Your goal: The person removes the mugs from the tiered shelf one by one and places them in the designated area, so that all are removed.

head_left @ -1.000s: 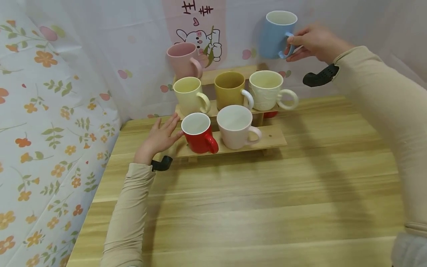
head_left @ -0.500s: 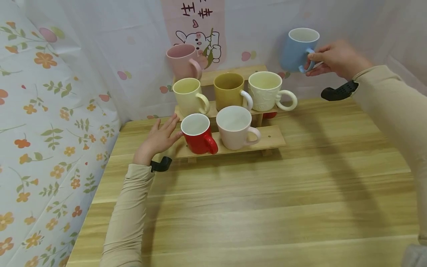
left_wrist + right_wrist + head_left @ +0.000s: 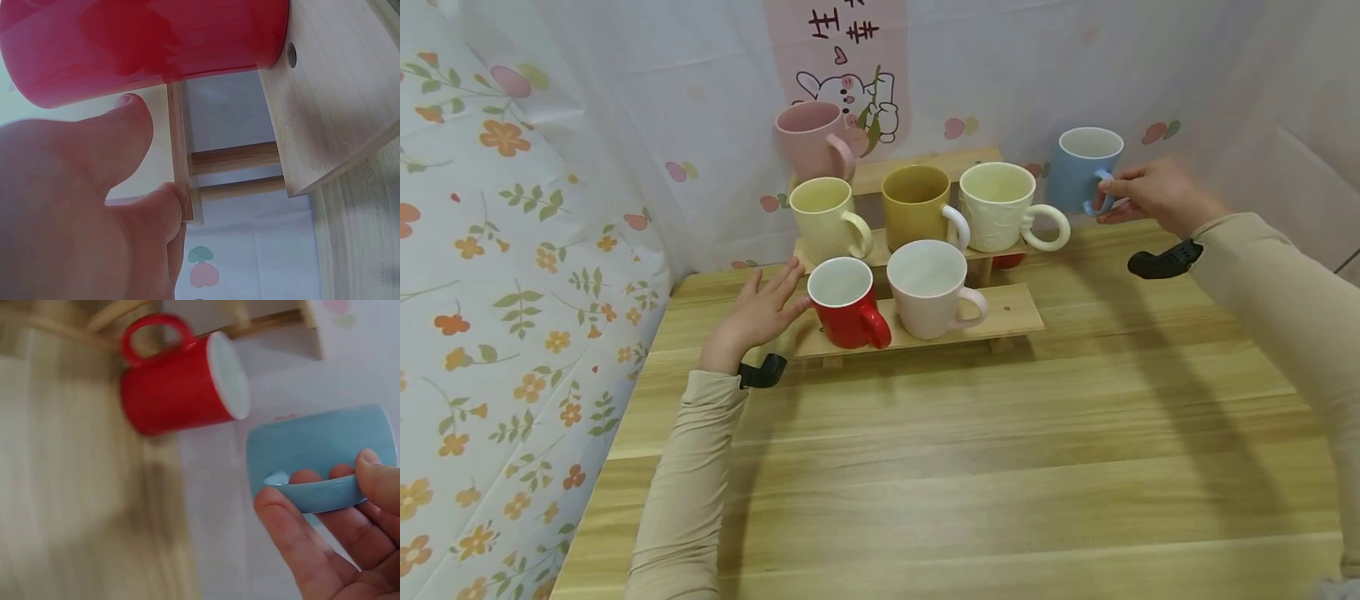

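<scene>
By its handle, my right hand (image 3: 1165, 196) grips a light blue mug (image 3: 1081, 175), upright, to the right of the shelf's cups. The right wrist view shows thumb and fingers curled around the handle of this blue mug (image 3: 319, 447). My left hand (image 3: 756, 317) lies with fingers spread at the left end of a stepped wooden shelf (image 3: 1011, 308). Its thumb is right at the red mug (image 3: 847, 312) on the lowest step. In the left wrist view, fingertips of the left hand (image 3: 81, 187) meet the end of a wooden board (image 3: 181, 150).
A pale pink mug (image 3: 925, 292) shares the lowest step. Above stand a pale yellow mug (image 3: 823, 221), a mustard mug (image 3: 913, 208) and a cream mug (image 3: 996, 212); a pink mug (image 3: 812, 146) is on top. Another red mug (image 3: 175, 384) stands behind the shelf, near the curtain.
My right hand has carried the blue mug rightward from above the shelf's top step, then down toward the table. The left hand has stayed in place.
</scene>
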`<state>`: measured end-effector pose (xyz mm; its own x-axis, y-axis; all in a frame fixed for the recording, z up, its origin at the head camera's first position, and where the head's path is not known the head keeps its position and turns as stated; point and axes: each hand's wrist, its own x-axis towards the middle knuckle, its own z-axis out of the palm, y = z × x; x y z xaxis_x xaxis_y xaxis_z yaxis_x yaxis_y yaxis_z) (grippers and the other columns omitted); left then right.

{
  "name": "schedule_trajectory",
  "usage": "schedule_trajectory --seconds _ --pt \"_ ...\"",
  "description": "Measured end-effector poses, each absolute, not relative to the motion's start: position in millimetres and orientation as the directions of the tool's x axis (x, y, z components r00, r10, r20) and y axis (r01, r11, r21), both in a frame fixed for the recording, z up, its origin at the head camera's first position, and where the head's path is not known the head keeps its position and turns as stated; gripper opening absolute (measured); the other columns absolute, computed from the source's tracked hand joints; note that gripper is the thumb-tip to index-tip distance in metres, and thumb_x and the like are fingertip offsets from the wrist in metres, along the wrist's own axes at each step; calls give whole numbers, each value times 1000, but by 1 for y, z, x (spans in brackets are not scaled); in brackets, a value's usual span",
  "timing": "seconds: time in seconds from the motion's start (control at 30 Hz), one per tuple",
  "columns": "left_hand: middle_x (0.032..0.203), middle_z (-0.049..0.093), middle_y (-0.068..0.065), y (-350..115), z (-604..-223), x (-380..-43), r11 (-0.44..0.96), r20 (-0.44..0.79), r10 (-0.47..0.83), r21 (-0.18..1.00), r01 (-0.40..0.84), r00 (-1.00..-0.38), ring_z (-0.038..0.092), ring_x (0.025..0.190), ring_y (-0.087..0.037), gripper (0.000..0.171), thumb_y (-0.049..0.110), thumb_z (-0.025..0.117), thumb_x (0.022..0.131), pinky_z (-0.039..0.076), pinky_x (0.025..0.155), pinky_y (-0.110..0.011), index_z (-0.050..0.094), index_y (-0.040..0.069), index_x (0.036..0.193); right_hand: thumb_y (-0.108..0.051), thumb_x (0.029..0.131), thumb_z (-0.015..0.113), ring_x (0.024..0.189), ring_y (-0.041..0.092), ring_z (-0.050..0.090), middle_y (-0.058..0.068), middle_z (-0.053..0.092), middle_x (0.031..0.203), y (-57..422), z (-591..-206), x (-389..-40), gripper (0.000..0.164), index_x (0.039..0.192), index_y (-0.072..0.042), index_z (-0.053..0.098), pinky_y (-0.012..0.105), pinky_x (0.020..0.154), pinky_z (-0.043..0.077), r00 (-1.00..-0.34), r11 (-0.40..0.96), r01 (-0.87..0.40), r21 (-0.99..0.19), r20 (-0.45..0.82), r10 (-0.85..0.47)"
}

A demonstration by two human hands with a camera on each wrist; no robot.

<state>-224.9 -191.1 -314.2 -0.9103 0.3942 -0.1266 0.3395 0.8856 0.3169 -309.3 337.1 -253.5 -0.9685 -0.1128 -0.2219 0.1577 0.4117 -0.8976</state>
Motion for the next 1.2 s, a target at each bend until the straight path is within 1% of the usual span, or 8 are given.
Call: schedule_trajectory --seconds 0.27,0.57,0.7,0.83,0.9,1.0,1.07,1.2 --pt "162 2 -8 -193 -319 -225 888 -132 387 321 330 -912 -1 147 -38 64 38 36 104 -11 117 -53 12 5 154 -20 96 57 67 8 70 -7 65 76 336 -296 -307 25 77 -16 73 23 66 58 -978 379 140 -915 -188 -92" --pt "162 4 -9 -191 -317 -225 883 -125 397 321 342 -909 4 147 -37 62 35 36 104 -11 117 -52 13 4 153 -16 97 55 66 7 69 -8 66 73 332 -334 -304 27 75 -16 71 23 66 58 -982 343 141 -929 -176 -74" --pt "161 5 -12 -191 -315 -225 882 -117 402 315 350 -908 10 147 -36 62 33 37 104 -10 117 -52 14 2 153 -14 97 54 64 6 68 -10 65 72 328 -342 -304 29 73 -17 70 22 67 58 -981 319 150 -936 -181 -68" --pt "161 5 -12 -190 -315 -225 884 -113 403 306 354 -908 11 147 -35 62 33 37 104 -10 117 -53 14 2 153 -13 97 54 63 5 68 -10 66 71 323 -347 -304 29 73 -18 69 21 67 57 -983 299 155 -942 -178 -51" --pt "161 4 -12 -191 -316 -225 885 -117 403 304 354 -908 10 147 -35 62 34 36 104 -10 117 -53 13 2 153 -14 97 55 64 6 68 -9 66 71 321 -349 -305 25 77 -17 69 21 67 58 -983 292 159 -943 -179 -42" --pt "162 3 -11 -190 -316 -225 885 -119 401 306 351 -908 9 148 -34 63 35 35 104 -11 117 -52 13 3 153 -14 97 55 64 7 68 -9 67 70 319 -352 -306 16 87 -9 68 22 67 58 -983 295 164 -941 -180 -30" --pt "162 4 -11 -190 -316 -225 882 -115 403 312 352 -908 9 147 -35 63 35 36 104 -11 117 -51 13 3 153 -14 97 55 64 7 68 -9 67 70 318 -353 -306 15 93 -5 65 22 68 58 -983 300 167 -939 -182 -21" --pt "161 6 -12 -190 -315 -224 879 -100 404 317 355 -909 10 147 -33 63 34 36 104 -10 117 -52 14 1 152 -14 98 53 63 5 67 -11 66 69 315 -355 -307 24 106 7 60 22 68 58 -983 317 166 -934 -180 -16"
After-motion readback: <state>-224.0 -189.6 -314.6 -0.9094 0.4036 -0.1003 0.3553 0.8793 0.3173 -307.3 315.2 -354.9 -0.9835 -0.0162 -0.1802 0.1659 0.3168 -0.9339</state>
